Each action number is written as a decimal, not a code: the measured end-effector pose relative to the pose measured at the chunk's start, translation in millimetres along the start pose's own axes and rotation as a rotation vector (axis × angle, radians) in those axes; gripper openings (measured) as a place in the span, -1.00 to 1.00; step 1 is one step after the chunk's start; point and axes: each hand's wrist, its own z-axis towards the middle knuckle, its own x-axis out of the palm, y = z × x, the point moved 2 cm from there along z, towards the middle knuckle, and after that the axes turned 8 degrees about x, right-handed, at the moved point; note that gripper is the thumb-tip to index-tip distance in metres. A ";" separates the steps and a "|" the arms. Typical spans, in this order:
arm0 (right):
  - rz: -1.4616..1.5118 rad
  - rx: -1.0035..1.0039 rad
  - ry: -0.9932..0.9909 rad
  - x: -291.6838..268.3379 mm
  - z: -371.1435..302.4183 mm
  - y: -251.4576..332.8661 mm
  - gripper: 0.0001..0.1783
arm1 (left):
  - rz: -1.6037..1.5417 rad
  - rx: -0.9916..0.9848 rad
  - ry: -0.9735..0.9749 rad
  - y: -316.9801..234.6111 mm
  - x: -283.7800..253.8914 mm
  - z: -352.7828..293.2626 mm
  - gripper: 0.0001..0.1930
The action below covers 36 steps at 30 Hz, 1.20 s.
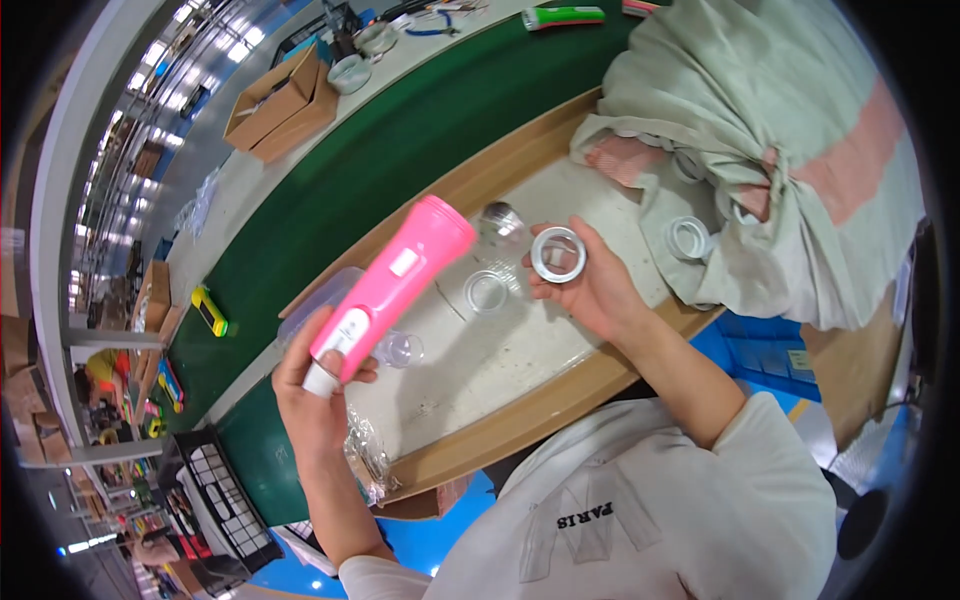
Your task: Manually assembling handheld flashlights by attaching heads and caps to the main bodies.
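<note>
My left hand [312,390] grips a pink flashlight body [395,282] by its lower end, tilted so its open top points up and to the right. My right hand [590,285] holds a white ring-shaped cap [558,254] between thumb and fingers, just right of the flashlight's top. Between them on the worktop lie a clear round lens [487,292] and a silvery reflector cup [500,222].
A pale cloth sack [790,130] with more white rings [688,238] spilling out lies at the right. A clear plastic piece [403,349] and crinkled wrap [368,455] sit by my left hand. A green belt [400,150] carries a green flashlight [563,16] and a yellow one [209,311]; cardboard boxes [280,100] beyond.
</note>
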 end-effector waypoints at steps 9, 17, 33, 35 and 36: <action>0.029 -0.085 0.095 -1.0 -10.9 2.2 -0.50 | 0.254 0.021 0.217 -25.8 65.2 -24.2 -0.59; -0.146 -0.227 0.068 12.6 -23.0 3.5 -0.53 | 0.923 0.598 0.521 -39.2 90.2 -38.8 -0.59; -0.865 -0.433 -0.041 18.5 -39.0 -2.4 -0.50 | 0.861 0.583 0.569 8.7 94.8 -54.1 -0.44; -0.593 0.064 -0.104 3.8 -31.7 -1.6 -0.49 | 1.067 0.716 0.717 14.2 104.0 -56.4 -0.42; -0.606 0.066 -0.069 3.8 -35.4 3.0 -0.48 | 1.067 0.710 0.724 19.3 100.7 -58.6 -0.42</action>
